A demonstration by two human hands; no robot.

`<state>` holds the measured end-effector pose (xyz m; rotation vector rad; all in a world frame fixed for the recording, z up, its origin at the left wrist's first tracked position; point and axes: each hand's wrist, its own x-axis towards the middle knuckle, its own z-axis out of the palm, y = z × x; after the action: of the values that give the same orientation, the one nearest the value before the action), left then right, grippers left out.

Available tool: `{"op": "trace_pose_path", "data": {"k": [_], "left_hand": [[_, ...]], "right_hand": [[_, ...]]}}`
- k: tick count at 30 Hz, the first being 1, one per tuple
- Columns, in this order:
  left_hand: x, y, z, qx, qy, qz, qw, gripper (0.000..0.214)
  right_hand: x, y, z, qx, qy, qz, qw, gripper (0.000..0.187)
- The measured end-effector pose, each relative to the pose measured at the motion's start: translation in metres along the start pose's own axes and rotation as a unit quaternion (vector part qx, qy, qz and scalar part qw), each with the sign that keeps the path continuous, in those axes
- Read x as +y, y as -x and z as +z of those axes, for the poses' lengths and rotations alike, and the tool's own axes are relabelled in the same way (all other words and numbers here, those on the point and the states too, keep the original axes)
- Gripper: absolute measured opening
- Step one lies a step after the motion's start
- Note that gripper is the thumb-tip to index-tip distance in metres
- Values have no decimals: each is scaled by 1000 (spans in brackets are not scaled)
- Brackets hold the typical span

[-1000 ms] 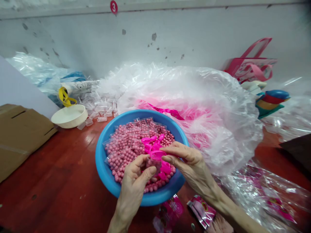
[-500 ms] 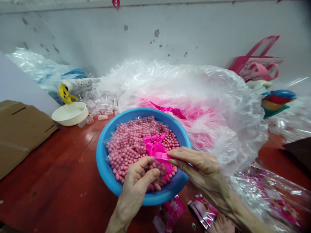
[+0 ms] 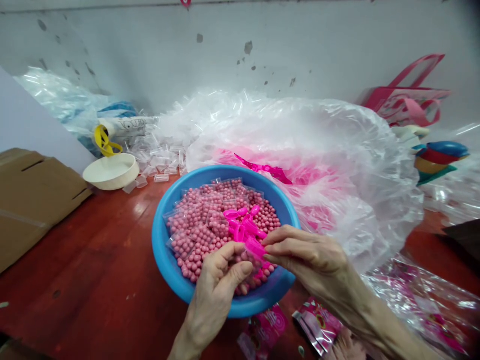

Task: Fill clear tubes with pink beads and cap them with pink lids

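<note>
Red worktop (image 3: 93,270), translucent plastic bag (image 3: 356,140) toward the far edge. Blue basin (image 3: 159,240), toward the near edge. Left hand (image 3: 215,290), grip clasped on a clear container (image 3: 245,257), just inside the basin's near-right rim. Right hand (image 3: 318,257), pinching a bright pink plastic piece (image 3: 255,248) against it. Pink beads (image 3: 185,270), massed in the basin. Apparent step: fitting together. Likely need: close alignment, steady support.

Cool, diffuse, moderately bright light, pale glare on the red tabletop (image 3: 108,260), bright streaks along clear plastic sheeting (image 3: 337,135), small highlights on pink beads (image 3: 200,234), softened outer edges, dark upper right corner.
</note>
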<state>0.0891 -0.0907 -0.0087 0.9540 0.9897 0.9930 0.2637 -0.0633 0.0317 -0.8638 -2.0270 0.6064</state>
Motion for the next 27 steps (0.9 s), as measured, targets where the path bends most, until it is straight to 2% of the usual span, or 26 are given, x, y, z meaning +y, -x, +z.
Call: {"op": "trace_pose_path", "data": {"k": [4,8,12,15,21,24,27], "left_hand": [[-2,1,0,6,-56,16,998,16],[-4,2,0,30,-83,26,996,25],[-4,2,0,41,-88,38,995,44],[-5,2,0,38,-82,50,995,41],[-8,3,-2,14,-58,63,996,31],[-9,4,-3,7,-81,73,994,29],[-9,5,-3,5,-91,78,993,29]], "right_hand": [[-1,0,1,-14,44,-32,998,18],[3,5,11,-14,133,-68,989,6],[7,14,31,-6,239,-82,968,38],[6,17,42,-5,280,-58,958,46],[1,6,45,18,269,-104,957,29],[1,3,47,43,274,-153,948,22],[3,3,51,71,292,-174,938,18]]}}
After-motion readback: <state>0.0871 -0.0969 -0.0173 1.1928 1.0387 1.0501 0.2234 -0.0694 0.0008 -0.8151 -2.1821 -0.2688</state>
